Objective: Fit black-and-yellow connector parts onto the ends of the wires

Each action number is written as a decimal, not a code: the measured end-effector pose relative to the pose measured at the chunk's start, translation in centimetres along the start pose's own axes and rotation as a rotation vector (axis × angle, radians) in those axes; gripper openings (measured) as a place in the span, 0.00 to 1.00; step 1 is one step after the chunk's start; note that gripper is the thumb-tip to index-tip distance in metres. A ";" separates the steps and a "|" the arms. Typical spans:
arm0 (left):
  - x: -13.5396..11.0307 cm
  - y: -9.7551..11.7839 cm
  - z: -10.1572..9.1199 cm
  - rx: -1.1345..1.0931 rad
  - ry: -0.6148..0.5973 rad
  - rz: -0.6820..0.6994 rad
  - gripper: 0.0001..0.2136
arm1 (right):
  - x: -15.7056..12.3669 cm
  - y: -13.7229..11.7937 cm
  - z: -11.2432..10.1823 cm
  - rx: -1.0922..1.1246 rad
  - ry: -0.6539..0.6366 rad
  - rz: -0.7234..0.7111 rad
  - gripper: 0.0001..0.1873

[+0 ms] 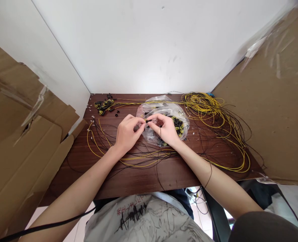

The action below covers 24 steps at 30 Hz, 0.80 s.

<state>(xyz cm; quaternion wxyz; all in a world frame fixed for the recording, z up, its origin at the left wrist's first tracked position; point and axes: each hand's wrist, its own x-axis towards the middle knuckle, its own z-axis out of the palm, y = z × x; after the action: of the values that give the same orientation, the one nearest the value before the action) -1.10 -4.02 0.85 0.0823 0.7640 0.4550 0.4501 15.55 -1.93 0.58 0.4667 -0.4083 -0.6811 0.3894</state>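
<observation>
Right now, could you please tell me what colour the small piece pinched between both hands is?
The small piece is black; the head view shows it best.

My left hand (126, 134) and right hand (165, 129) are bare, forearms bare too, with a thin black loop (209, 174) across the right forearm. I wear a light grey-white shirt (149, 218) with black scribbly print and small reddish characters, dark grey sleeve (264, 228) on my right upper arm. Thin black cable (50, 225) runs under my left arm.

table (179, 174): dark wood | on it: yellow cables (204, 104), black wires (102, 137), plastic bag (164, 109), connectors (104, 107)
</observation>
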 end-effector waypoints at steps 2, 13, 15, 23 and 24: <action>0.0 0.0 0.0 0.001 0.000 0.022 0.04 | 0.0 0.0 0.0 0.008 -0.005 -0.004 0.09; 0.2 -0.1 -0.1 0.008 -0.033 0.055 0.05 | 0.1 0.1 0.1 0.017 -0.012 0.004 0.08; 0.2 -0.1 -0.2 0.008 -0.043 0.058 0.05 | 0.0 0.1 0.0 0.016 -0.016 0.002 0.08; 0.3 -0.2 -0.2 0.038 -0.057 0.062 0.07 | 0.0 0.1 0.1 -0.005 -0.025 -0.008 0.08; 0.3 -0.2 -0.2 0.039 -0.056 0.061 0.07 | 0.0 0.0 0.1 -0.006 -0.027 -0.008 0.08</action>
<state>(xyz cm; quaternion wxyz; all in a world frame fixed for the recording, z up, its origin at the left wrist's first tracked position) -1.28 -3.77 1.04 0.0663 0.7913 0.4377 0.4217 15.50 -1.93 0.52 0.4579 -0.4017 -0.6900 0.3909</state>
